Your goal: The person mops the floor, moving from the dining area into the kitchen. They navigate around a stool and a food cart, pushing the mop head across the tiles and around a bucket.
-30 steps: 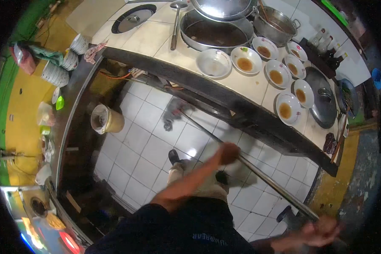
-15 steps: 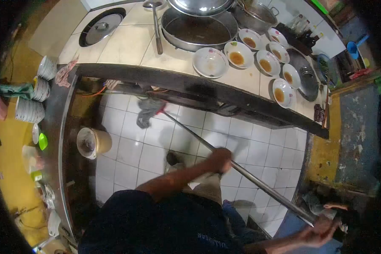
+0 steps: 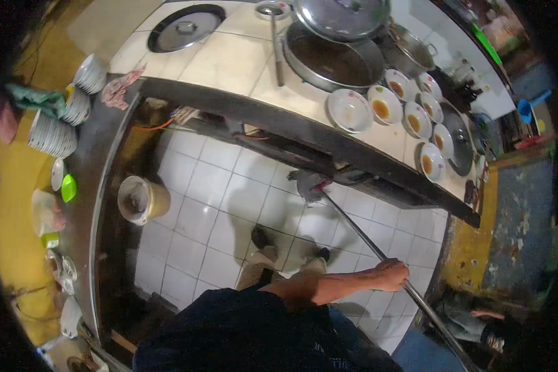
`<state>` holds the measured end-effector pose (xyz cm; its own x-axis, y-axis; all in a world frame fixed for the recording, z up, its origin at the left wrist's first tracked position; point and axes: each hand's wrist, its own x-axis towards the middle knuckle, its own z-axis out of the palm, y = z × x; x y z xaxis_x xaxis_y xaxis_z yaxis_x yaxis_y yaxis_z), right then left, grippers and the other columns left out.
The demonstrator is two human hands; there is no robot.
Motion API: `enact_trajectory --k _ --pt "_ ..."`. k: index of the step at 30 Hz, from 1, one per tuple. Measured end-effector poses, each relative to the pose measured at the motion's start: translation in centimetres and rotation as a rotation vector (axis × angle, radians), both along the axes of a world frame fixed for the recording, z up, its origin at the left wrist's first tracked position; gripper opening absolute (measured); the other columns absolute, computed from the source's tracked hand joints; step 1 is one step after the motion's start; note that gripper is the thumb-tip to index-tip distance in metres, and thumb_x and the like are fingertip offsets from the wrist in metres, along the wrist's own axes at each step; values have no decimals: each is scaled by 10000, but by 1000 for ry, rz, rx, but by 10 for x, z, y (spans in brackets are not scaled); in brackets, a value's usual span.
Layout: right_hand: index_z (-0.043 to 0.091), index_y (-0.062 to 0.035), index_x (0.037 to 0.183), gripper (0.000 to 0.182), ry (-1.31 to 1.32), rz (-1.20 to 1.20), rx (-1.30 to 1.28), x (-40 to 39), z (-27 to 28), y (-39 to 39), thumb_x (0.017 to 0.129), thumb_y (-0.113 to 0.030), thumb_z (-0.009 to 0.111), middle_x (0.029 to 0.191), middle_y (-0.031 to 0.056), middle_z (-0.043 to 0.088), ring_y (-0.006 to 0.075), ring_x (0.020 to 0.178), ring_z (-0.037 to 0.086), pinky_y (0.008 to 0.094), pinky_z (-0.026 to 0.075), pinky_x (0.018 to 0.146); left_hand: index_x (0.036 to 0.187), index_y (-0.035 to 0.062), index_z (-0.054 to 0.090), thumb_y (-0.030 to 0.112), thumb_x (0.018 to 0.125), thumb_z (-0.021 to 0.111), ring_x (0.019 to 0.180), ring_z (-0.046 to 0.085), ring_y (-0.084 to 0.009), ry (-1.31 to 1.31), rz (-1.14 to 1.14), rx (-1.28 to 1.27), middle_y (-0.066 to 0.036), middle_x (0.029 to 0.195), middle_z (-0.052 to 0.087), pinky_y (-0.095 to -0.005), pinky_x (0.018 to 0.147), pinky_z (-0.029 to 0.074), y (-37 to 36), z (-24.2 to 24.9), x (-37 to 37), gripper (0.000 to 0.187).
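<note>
One camera sits head-high, facing forward and steeply down over the wearer's shirt and floor, its wide round view reaching the counter ahead.

Your place: kitchen
Counter: pan, pot
Bowls: brown liquid in most
Dishes: stacked at your left

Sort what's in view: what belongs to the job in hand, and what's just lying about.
In the job: mop head; mop handle, gripped by the left hand; tiled floor; possibly the bucket.

Lying about: bowls of brown liquid; wide pan; ladle; pink cloth; stacked bowls.
</note>
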<state>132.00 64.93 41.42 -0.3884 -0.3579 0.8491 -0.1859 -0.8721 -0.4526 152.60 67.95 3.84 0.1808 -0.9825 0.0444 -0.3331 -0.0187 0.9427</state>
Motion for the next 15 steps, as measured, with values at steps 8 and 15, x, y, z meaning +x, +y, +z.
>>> enact_trajectory --k 8,15 --pt "506 6 1178 320 74 868 374 64 -152 -89 1068 -291 460 873 123 550 255 798 556 418 458 840 745 78 707 201 721 682 806 667 -392 -353 590 -44 -168 778 683 -541 740 517 114 -171 146 127" --pt "497 -61 949 195 77 1482 1163 184 -322 100 911 -204 625 873 111 492 243 823 504 382 437 775 800 100 709 352 901 659 927 651 -344 -679 858 775 -119 882 656 -510 879 467 343 -208 269 276"
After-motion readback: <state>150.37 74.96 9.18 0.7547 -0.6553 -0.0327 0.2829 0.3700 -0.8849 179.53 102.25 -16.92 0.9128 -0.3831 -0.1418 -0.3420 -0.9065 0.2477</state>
